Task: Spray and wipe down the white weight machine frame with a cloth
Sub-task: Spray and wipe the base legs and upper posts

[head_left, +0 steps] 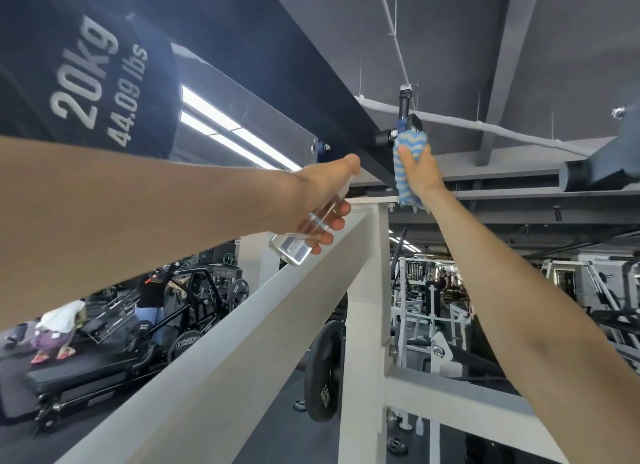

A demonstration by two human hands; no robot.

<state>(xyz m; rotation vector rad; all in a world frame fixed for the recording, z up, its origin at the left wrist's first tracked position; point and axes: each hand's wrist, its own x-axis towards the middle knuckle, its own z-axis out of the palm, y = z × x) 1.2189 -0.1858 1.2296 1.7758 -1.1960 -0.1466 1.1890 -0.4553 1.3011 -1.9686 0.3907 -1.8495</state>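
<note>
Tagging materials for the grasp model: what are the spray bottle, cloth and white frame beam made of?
Spray bottle: likely clear plastic, glossy; see-through with bright highlights. Cloth: soft fuzzy textile, blue and pale wavy stripes, probably microfibre. White frame beam: looks like painted metal tube, smooth satin finish, square edges.

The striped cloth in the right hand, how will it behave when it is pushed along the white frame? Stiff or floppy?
Probably floppy: the cloth is bunched in the right hand and its lower end hangs loose. As it crumples so easily in the grip, it is likely light and soft, and should follow the surface.
</note>
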